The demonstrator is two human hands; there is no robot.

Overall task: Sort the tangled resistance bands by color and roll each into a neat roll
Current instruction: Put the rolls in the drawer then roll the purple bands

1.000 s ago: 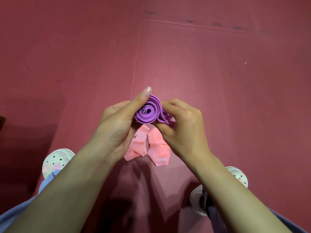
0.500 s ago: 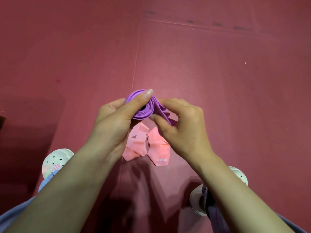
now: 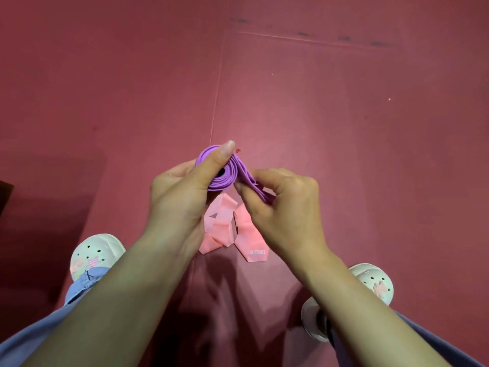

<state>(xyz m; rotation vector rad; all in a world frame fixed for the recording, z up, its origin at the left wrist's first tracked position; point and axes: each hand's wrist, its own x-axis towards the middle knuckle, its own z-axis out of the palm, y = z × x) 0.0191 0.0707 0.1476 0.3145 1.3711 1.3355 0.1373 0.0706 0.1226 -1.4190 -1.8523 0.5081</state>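
The left hand point(image 3: 182, 197) grips the purple roll point(image 3: 227, 177), spiral end facing up; the right hand point(image 3: 285, 207) pinches its loose tail point(image 3: 252, 185), running off toward 4 o'clock; the pink band point(image 3: 225, 229) lies unrolled on the floor point(image 3: 344, 128) at 6 o'clock.

At frame centre the rolled resistance band point(image 3: 225, 176) sits between the left hand point(image 3: 182, 197) and the right hand point(image 3: 285, 207). Just below them a loose band point(image 3: 225, 229) lies on the floor mat point(image 3: 344, 128), between the left shoe point(image 3: 92, 255) at lower left and the right shoe point(image 3: 375, 282) at lower right.
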